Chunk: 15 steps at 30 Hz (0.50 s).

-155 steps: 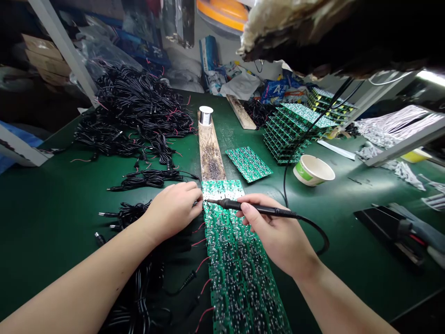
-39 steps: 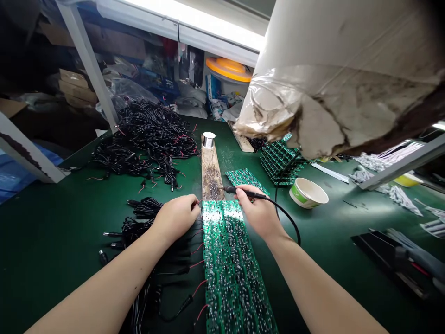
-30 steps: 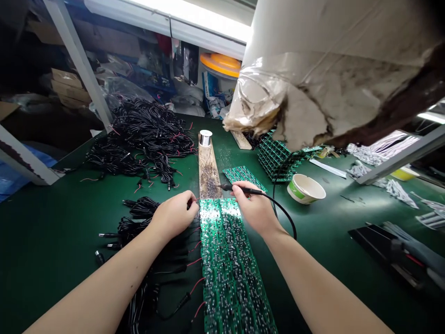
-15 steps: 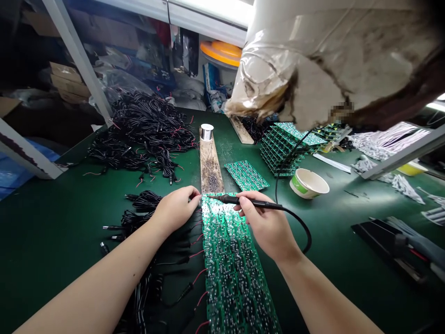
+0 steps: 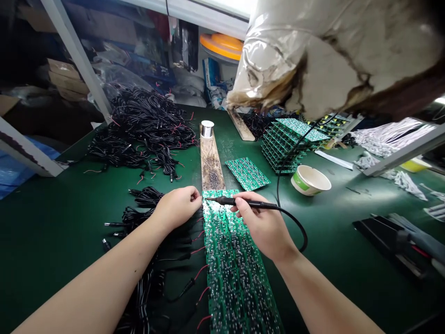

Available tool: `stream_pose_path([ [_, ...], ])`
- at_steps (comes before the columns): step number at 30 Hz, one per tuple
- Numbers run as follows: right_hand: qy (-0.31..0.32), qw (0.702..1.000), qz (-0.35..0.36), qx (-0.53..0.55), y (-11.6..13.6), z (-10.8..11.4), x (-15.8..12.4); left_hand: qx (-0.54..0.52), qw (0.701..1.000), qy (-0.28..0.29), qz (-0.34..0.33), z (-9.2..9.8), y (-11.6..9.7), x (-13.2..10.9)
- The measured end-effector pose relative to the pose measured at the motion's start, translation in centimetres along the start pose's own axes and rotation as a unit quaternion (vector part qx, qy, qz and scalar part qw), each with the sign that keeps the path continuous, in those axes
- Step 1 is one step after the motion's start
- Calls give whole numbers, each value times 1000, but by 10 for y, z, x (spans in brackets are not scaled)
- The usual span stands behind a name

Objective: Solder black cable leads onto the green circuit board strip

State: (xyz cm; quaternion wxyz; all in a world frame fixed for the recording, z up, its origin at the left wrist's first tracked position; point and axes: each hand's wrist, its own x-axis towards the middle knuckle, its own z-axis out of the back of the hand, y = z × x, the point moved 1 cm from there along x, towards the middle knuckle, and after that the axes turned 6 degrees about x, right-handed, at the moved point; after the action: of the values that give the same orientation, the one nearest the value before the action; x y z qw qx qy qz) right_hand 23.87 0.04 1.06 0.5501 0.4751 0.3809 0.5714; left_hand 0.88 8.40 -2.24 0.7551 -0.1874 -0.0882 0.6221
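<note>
The right hand (image 5: pixel 262 227) grips the iron (image 5: pixel 227 201) like a pen, its tip now at the left edge of the long board (image 5: pixel 232 260), near the far corner. About a second ago that tip was out over the stained plank (image 5: pixel 211 157) beyond the board; it has since come back over the board, as half a second ago. The left hand (image 5: pixel 179 206) has stayed just beside the same edge, thumb and finger pinched narrow close to the tip; what they hold is too small to tell. The long board lies flat on the green surface (image 5: pixel 69 222), its far end meeting the plank, with red wires (image 5: pixel 201 271) along its left side as before. The small board (image 5: pixel 247 174), partly hidden behind the right hand a second ago, now shows whole beside the plank. The board stack (image 5: pixel 281 150) has come out from behind the wrapped tube (image 5: pixel 323 60) as the view shifted. The spool (image 5: pixel 207 130) remains at the plank's far end, the cup (image 5: pixel 313 185) to the right, and the cable heap (image 5: pixel 149 125) at the far left.
</note>
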Motion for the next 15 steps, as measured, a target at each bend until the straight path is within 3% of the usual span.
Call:
stream_pose_path([
  [15,16,999,10,-36,8,0,4,2,1000,-1,-13,-2,0,0],
])
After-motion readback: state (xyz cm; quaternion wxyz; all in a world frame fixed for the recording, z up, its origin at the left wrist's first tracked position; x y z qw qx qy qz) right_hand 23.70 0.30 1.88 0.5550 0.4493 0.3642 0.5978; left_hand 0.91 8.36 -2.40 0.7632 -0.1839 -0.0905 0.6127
